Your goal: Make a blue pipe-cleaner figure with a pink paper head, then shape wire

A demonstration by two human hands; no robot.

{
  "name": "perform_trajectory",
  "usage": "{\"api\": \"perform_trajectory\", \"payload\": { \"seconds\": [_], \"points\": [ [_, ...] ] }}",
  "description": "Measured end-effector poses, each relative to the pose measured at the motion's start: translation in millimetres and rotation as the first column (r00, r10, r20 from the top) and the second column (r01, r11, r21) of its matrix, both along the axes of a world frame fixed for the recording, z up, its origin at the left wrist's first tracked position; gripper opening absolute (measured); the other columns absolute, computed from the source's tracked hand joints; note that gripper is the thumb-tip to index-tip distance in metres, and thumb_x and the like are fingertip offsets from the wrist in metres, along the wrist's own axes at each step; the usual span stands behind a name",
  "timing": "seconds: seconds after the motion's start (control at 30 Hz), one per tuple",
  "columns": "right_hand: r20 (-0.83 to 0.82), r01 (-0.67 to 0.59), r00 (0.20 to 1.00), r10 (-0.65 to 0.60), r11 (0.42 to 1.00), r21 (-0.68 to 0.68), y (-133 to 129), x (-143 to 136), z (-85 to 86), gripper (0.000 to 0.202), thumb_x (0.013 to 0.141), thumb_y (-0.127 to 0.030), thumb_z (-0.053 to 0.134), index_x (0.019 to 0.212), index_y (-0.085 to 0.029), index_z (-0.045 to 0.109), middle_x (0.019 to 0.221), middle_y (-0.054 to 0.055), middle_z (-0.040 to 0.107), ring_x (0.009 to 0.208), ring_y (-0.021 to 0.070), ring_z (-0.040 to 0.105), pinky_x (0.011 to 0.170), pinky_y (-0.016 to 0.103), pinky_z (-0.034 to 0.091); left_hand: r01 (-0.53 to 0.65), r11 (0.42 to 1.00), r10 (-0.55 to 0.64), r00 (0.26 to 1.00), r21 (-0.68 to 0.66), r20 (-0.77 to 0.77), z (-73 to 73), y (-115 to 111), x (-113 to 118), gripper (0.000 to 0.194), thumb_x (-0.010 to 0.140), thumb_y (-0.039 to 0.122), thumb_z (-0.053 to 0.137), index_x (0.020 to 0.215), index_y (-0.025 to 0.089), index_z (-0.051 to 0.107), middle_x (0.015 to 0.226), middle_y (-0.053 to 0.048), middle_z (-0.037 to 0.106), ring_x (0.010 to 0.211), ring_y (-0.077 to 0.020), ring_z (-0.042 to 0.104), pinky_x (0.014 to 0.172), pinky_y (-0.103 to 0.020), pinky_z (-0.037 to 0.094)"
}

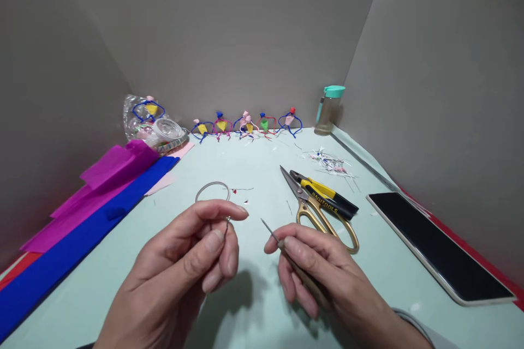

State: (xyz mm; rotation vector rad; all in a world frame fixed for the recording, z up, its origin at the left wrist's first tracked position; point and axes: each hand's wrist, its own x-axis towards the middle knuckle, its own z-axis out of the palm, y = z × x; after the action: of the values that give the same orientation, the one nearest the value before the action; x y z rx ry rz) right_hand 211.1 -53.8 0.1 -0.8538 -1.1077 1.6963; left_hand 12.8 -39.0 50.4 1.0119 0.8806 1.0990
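My left hand (184,262) is closed, with thumb and fingers pinching a short piece of thin twisted wire (227,223). Just behind those fingers shows a grey wire loop (212,183); whether it joins the pinched piece I cannot tell. My right hand (315,267) is wrapped round the brown handle of an awl (270,229), whose thin metal point slants up and left towards the left hand without touching it. Gold-handled scissors (313,210) lie beyond the right hand, next to yellow-and-black pliers (325,193). Small red scraps (234,191) and wire bits rest past the left fingers.
Several small wire-and-paper figures (245,124) stand along the back wall. Blue paper (82,240) and magenta paper (102,180) lie at left, near a plastic bag (133,120) and tape roll (168,129). At right are wire scraps (331,162), a bottle (329,112) and a tablet (438,245).
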Motion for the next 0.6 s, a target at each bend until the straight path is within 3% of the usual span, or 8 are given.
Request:
{"api": "perform_trajectory", "payload": {
  "seconds": [0.2, 0.43, 0.6],
  "points": [
    [0.042, 0.028, 0.999, -0.027, 1.000, -0.009, 3.5, 1.6, -0.2, 0.032, 0.102, -0.049, 0.055, 0.102, -0.019, 0.067, 0.062, -0.003, 0.062, 0.043, 0.0029, 0.037, 0.044, 0.019, 0.024, 0.090, 0.987, -0.057, 0.970, -0.132, 0.235, 7.5, -1.5, -0.4, 0.016, 0.086, 0.031, 0.076, 0.099, 0.023, 0.077, 0.058, 0.002, 0.051, 0.054, -0.0106, 0.039, 0.055, -0.022, 0.041],
    [0.119, 0.092, 0.989, -0.088, 0.995, -0.028, 8.7, 9.5, -1.8, 0.032, 0.102, -0.050, 0.055, 0.106, -0.019, 0.065, 0.064, -0.003, 0.063, 0.043, 0.0033, 0.037, 0.042, 0.020, 0.021, 0.120, 0.983, -0.083, 0.966, -0.141, 0.244, 12.0, -2.9, 3.5, 0.018, 0.085, 0.034, 0.075, 0.098, 0.021, 0.075, 0.054, 0.004, 0.047, 0.049, -0.0095, 0.032, 0.049, -0.024, 0.032],
    [0.176, 0.044, 0.983, -0.044, 0.999, 0.004, 10.3, 10.5, -1.5, 0.030, 0.101, -0.047, 0.056, 0.111, -0.019, 0.061, 0.067, -0.003, 0.064, 0.046, 0.0047, 0.041, 0.044, 0.020, 0.026, 0.062, 0.985, -0.028, 0.980, -0.163, 0.199, 13.8, -5.5, 2.0, 0.016, 0.083, 0.032, 0.076, 0.097, 0.023, 0.074, 0.054, 0.004, 0.051, 0.050, -0.0099, 0.035, 0.052, -0.025, 0.035]
  ]
}}
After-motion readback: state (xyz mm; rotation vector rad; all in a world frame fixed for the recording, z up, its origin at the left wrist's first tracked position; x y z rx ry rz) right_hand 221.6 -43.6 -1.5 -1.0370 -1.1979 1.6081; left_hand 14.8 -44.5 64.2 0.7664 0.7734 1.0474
